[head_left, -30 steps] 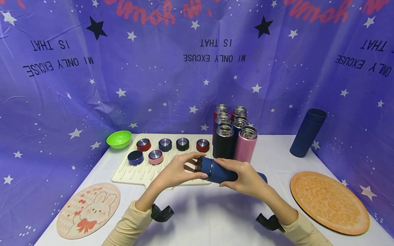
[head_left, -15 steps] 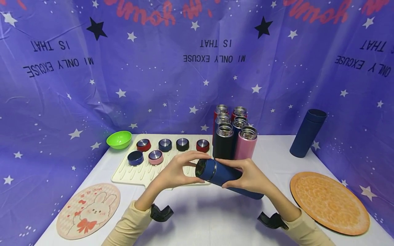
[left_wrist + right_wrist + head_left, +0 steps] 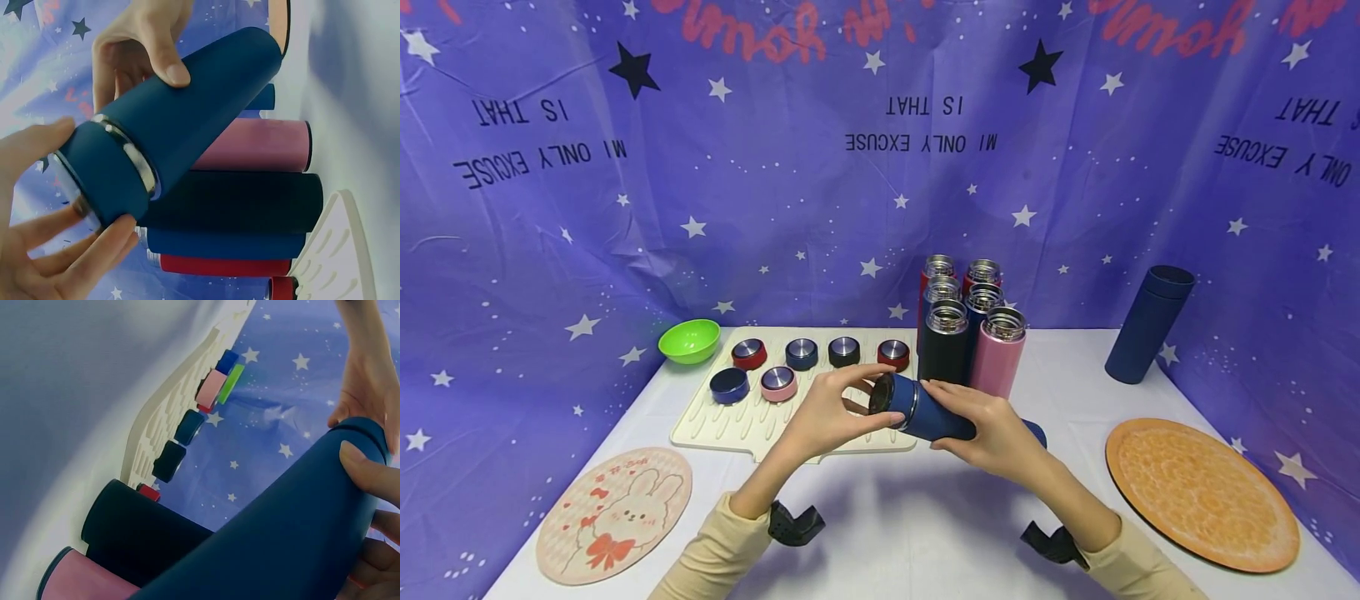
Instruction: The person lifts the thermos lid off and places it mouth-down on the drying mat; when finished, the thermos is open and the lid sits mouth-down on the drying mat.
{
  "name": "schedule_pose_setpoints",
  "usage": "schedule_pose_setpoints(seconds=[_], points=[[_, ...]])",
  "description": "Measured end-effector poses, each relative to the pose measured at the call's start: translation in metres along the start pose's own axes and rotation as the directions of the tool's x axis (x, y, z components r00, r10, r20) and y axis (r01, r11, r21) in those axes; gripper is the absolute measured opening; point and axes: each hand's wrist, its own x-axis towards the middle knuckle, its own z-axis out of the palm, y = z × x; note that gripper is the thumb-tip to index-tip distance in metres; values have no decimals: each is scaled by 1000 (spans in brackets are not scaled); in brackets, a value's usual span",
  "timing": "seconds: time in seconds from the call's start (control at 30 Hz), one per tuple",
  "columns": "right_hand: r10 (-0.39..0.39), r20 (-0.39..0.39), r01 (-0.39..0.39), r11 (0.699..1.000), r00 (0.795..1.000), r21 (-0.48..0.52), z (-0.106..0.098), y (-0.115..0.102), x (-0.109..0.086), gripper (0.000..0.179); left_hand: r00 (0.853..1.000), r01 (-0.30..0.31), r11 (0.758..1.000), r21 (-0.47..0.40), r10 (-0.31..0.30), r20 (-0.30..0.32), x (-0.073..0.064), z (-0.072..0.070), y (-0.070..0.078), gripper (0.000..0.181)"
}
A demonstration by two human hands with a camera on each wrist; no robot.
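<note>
Both hands hold a dark blue thermos bottle (image 3: 943, 419) tilted over the table, its lidded end toward the left. My left hand (image 3: 829, 414) grips the blue lid (image 3: 106, 169), thumb on one side and fingers on the other. A shiny metal ring (image 3: 134, 156) shows between lid and body. Around the body, close to that ring, curl the thumb and fingers of my right hand (image 3: 992, 427). In the right wrist view the bottle body (image 3: 281, 519) fills the foreground and hides part of the right palm.
Several lidless bottles, including a pink one (image 3: 998, 358) and a black one (image 3: 943, 350), stand just behind the hands. A cream tray (image 3: 722, 429) bears several lids. Around are a green bowl (image 3: 690, 342), a capped blue bottle (image 3: 1150, 325), a rabbit mat (image 3: 625, 508) and an orange mat (image 3: 1202, 492).
The bottle's base swung down toward me half a second ago and is now raised again, nearer level. My right wrist turned with it, and the left fingers shifted on the lid.
</note>
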Motion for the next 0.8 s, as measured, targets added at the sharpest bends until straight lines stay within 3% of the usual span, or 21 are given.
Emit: schedule_pose_setpoints(seconds=[0.13,0.3,0.57,0.67,0.8], points=[[9,-8,-9,1000,1000,-5,-1,-1,0,78,998,66,998,13,-66,-11,0,-2,2,48],[24,3,-24,999,1000,32,-6,-1,2,77,997,73,997,-20,-72,12,1,-10,4,53],[50,-3,-49,996,999,70,-14,-1,4,77,998,61,998,-17,-61,-1,0,-30,42,55],[50,-17,-48,995,999,88,-15,1,3,76,999,41,999,-10,-41,-10,0,-33,39,56],[65,-30,-62,993,997,105,-16,2,1,77,999,34,999,-11,-34,-17,1,-32,16,60]])
